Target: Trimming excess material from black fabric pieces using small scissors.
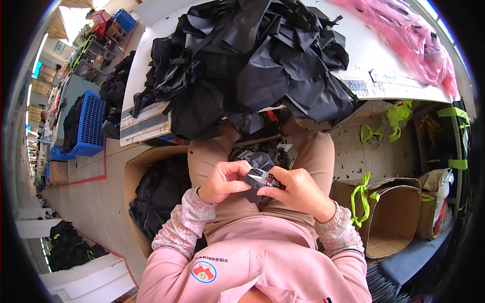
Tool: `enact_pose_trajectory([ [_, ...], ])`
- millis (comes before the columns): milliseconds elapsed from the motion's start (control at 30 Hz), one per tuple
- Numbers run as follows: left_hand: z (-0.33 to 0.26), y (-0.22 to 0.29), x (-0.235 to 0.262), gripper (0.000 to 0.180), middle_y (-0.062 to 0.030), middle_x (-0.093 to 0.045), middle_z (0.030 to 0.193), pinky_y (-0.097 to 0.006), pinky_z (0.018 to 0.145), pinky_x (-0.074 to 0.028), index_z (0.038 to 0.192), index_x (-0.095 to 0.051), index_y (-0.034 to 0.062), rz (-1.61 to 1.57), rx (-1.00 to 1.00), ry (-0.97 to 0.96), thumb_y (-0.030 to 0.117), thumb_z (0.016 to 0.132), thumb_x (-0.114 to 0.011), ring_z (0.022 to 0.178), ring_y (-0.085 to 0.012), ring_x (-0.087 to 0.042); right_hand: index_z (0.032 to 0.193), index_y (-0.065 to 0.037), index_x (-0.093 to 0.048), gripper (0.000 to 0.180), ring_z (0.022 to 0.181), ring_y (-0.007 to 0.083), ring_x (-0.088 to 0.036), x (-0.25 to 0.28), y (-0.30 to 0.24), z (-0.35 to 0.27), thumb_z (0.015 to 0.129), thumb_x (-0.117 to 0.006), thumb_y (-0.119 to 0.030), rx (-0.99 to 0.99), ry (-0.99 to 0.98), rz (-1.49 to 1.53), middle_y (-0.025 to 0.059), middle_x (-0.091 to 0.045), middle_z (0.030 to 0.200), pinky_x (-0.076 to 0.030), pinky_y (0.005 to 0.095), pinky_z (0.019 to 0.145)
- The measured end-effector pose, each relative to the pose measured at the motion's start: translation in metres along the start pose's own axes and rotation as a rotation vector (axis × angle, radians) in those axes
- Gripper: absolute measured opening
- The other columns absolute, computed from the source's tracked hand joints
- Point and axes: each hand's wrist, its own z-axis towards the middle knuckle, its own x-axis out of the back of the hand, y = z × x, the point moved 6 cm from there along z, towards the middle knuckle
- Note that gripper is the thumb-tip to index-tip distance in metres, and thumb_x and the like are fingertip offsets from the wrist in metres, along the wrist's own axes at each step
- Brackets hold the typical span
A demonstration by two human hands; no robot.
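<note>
Small black fabric piece, folded, glossy, pinched by both hands' fingers

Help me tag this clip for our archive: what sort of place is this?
Most likely a garment or bag workshop. A big pile of black fabric pieces covers the white worktable, cardboard boxes stand on the floor, and both hands, left hand and right hand, work a small black piece.

bright, even daylight; glare whitens the window at upper left. heavy fisheye bending and black corners beyond the white table; centre sharp.
</note>
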Motion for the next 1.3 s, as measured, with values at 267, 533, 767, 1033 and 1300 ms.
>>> enact_pose_trajectory([
  [267,-0.002,-0.002,-0.003,0.013,-0.0034,-0.057,0.096,-0.026,0.084,-0.043,0.095,-0.065,-0.0017,0.010,0.017,-0.024,0.001,0.082,-0.066,0.091,-0.0117,-0.055,0.081,0.000,-0.058,0.033,0.052,0.0359,-0.054,-0.002,0.001,-0.003,0.081,-0.074,-0.029,0.017,-0.004,0.021,0.0162,-0.055,0.059,-0.041,0.0381,0.048],
  [533,0.000,0.001,-0.006,0.012,-0.0035,-0.057,0.095,-0.025,0.082,-0.043,0.093,-0.064,-0.0019,0.058,0.059,-0.088,0.002,0.082,-0.067,0.088,-0.0118,-0.055,0.079,0.000,-0.057,0.032,0.051,0.0364,-0.051,-0.003,0.008,-0.008,0.081,-0.074,-0.027,0.006,-0.008,0.026,0.0171,-0.052,0.057,-0.040,0.0386,0.048],
  [767,0.001,0.000,0.001,0.013,-0.0030,-0.058,0.090,-0.025,0.079,-0.044,0.091,-0.064,-0.0025,0.031,0.234,-0.238,0.002,0.079,-0.067,0.085,-0.0115,-0.055,0.078,-0.002,-0.057,0.034,0.053,0.0368,-0.055,-0.001,0.001,-0.011,0.083,-0.072,-0.032,0.053,-0.090,-0.015,0.0170,-0.053,0.056,-0.041,0.0396,0.048],
  [1033,0.005,-0.003,-0.001,0.010,-0.0015,-0.058,0.087,-0.025,0.078,-0.044,0.086,-0.063,-0.0021,0.041,0.398,-0.433,0.001,0.078,-0.067,0.084,-0.0097,-0.055,0.078,-0.002,-0.058,0.036,0.056,0.0376,-0.058,-0.001,0.001,-0.014,0.083,-0.069,-0.037,0.088,-0.159,-0.042,0.0179,-0.056,0.058,-0.046,0.0427,0.051],
  [1300,0.005,-0.003,0.000,0.012,0.0009,-0.061,0.082,-0.024,0.075,-0.045,0.087,-0.063,-0.0003,0.043,0.495,-0.426,0.004,0.077,-0.069,0.077,-0.0072,-0.056,0.081,-0.002,-0.061,0.037,0.055,0.0367,-0.058,0.000,0.002,-0.016,0.082,-0.070,-0.039,0.098,-0.229,-0.072,0.0175,-0.056,0.057,-0.046,0.0421,0.051],
])
